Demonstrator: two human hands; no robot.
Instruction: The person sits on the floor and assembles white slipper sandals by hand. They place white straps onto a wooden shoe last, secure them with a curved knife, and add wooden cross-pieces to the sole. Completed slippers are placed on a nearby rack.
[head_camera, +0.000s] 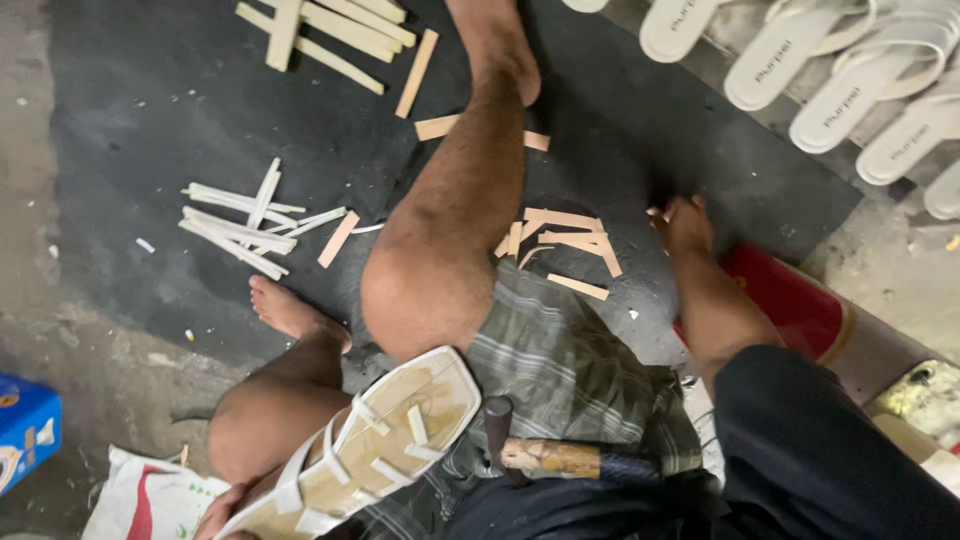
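Head view: a light, stiff tan sandal sole with white straps (370, 440) is gripped at its near end by the left hand (225, 515), and looks best held by its rim, while the right hand (685, 225) reaches with fingers lowered onto thin tan strips (565, 235) on the floor, grip unclear.

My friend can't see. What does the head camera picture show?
A person sits on a dark mat; the right hand reaches to tan strips, the left hand holds a sandal sole. A hammer lies on the lap, white sandals beyond.

An upturned sandal sole (375, 445), white straps pasted across its tan underside, is propped near left against a knee.
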